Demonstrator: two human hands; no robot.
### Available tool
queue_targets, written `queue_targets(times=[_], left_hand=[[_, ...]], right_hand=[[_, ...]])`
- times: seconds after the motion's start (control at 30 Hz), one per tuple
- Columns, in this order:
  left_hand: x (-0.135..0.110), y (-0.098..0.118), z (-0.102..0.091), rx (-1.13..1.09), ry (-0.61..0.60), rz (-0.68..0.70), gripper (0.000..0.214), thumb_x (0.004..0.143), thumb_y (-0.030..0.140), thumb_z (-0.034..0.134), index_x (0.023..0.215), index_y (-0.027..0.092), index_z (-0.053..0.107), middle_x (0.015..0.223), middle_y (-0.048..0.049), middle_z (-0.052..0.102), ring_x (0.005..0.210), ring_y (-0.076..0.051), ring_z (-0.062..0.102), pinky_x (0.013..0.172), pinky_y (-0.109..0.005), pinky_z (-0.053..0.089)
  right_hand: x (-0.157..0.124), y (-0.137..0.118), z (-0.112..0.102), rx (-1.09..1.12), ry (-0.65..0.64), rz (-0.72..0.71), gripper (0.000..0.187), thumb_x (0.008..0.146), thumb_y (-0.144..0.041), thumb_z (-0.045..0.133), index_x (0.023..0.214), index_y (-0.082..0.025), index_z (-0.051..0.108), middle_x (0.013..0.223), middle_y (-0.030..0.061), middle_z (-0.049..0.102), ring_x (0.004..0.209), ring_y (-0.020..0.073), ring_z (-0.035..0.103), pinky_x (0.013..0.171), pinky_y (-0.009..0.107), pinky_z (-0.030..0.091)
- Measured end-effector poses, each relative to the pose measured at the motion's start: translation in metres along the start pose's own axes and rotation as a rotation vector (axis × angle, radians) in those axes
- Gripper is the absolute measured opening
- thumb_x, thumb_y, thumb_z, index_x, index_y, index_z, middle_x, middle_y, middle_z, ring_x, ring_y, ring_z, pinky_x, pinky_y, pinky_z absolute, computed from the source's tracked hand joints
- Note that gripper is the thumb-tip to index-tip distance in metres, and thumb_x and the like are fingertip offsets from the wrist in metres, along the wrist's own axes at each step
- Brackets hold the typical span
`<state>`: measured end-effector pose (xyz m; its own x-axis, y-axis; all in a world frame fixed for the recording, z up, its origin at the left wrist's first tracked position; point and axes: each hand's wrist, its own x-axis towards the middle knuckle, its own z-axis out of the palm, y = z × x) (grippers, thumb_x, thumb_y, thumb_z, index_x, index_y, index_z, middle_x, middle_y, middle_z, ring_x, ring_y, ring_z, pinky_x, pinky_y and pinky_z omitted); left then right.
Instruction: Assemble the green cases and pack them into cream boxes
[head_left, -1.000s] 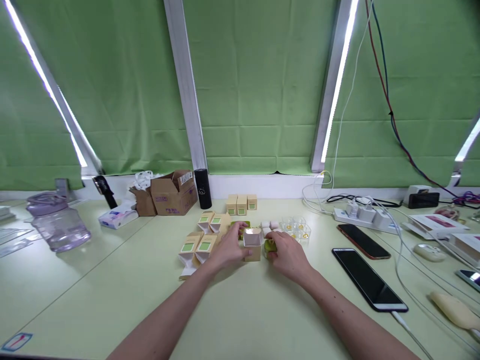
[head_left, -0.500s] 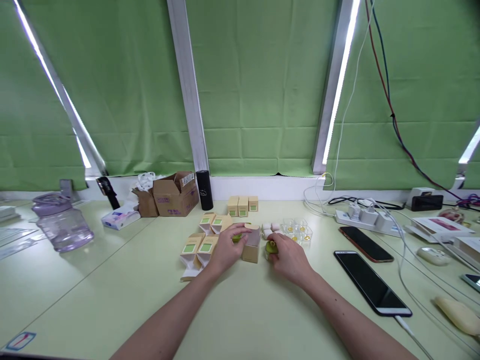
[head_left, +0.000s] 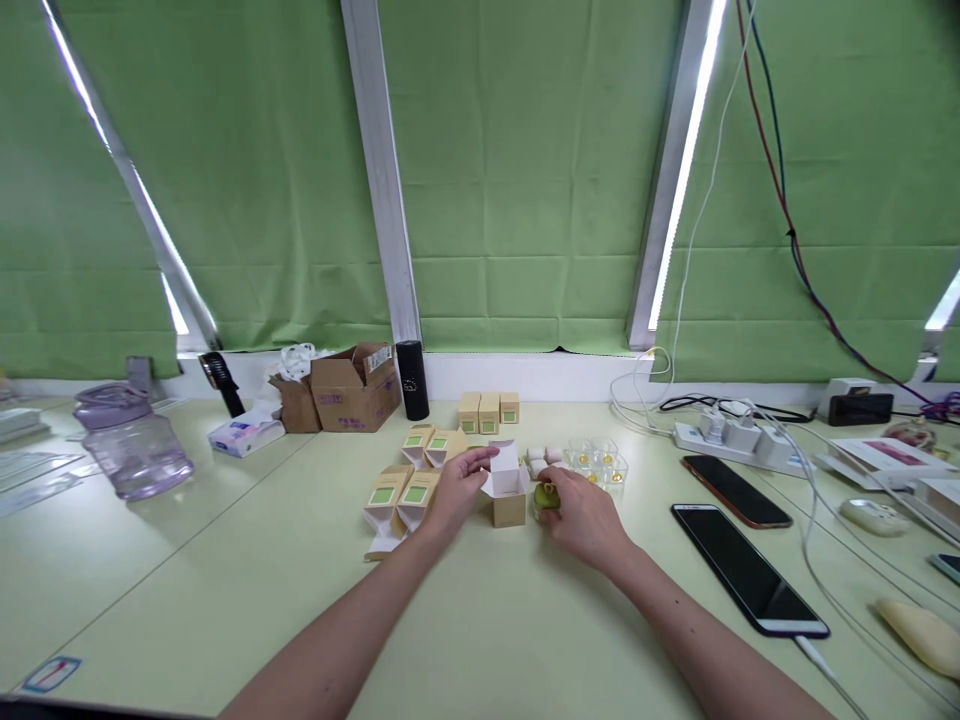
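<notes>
A small tan carton stands upright on the table with its white top flaps open. My left hand is closed on it from the left, fingertips on the upper flap. My right hand rests just right of the carton, fingers pinched round a small green and yellow object. Several unfolded tan cartons with green labels lie to the left of my left hand. Small white pieces and clear cups with yellow contents sit behind my right hand.
Three closed tan boxes stand at the back beside a black cylinder and brown cardboard boxes. A purple jug lies far left. Two phones, a power strip and cables occupy the right.
The carton, tilted on its side half a second ago, now stands upright with its flaps open. My right hand has stayed beside it with the green object.
</notes>
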<state>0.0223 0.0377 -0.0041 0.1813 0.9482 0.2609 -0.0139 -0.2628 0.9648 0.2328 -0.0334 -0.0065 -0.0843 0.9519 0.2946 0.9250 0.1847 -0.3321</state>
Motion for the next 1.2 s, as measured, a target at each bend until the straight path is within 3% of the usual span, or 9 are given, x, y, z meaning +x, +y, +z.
queue_targets(times=[0.27,0.73,0.83,1.03,1.2], left_hand=[[0.001,-0.002,-0.001,-0.075,-0.021,-0.077,0.058,0.056,0.011,0.056,0.111,0.013,0.075,0.105,-0.0110,0.078,0.100,-0.024,0.070,0.082,-0.030,0.051],[0.006,-0.014,-0.004,-0.105,-0.041,-0.117,0.063,0.052,0.011,0.058,0.112,0.013,0.075,0.106,-0.0138,0.077,0.101,-0.027,0.069,0.076,-0.030,0.049],[0.004,-0.009,-0.003,-0.116,-0.027,-0.128,0.061,0.052,0.010,0.058,0.110,0.012,0.075,0.106,-0.0131,0.077,0.102,-0.027,0.070,0.078,-0.030,0.050],[-0.003,-0.002,0.004,-0.109,-0.047,-0.133,0.060,0.053,0.010,0.058,0.110,0.012,0.076,0.108,-0.0138,0.078,0.107,-0.029,0.070,0.081,-0.032,0.051],[-0.010,0.000,0.011,-0.113,-0.111,-0.112,0.057,0.055,0.012,0.060,0.109,0.013,0.076,0.108,-0.0146,0.079,0.106,-0.030,0.071,0.080,-0.032,0.052]], right_hand=[[0.000,0.000,0.000,0.029,-0.011,0.010,0.045,0.079,-0.012,0.065,0.123,-0.023,0.059,0.126,0.0078,0.068,0.110,0.0249,0.065,0.075,0.030,0.040],[0.002,0.002,-0.001,-0.024,-0.010,0.040,0.043,0.078,-0.017,0.068,0.119,-0.026,0.061,0.119,0.0056,0.072,0.110,0.0271,0.064,0.071,0.031,0.039],[0.002,0.005,-0.004,0.021,0.081,0.056,0.036,0.081,-0.019,0.068,0.115,-0.026,0.061,0.112,0.0055,0.072,0.105,0.0262,0.064,0.071,0.031,0.040],[0.006,0.011,-0.014,0.369,0.495,0.041,0.032,0.092,-0.035,0.060,0.121,-0.023,0.056,0.114,0.0102,0.068,0.100,0.0261,0.063,0.074,0.036,0.050],[0.003,0.002,-0.013,0.682,0.551,-0.058,0.040,0.096,-0.041,0.055,0.131,-0.025,0.048,0.130,0.0137,0.061,0.113,0.0277,0.062,0.073,0.036,0.056]])
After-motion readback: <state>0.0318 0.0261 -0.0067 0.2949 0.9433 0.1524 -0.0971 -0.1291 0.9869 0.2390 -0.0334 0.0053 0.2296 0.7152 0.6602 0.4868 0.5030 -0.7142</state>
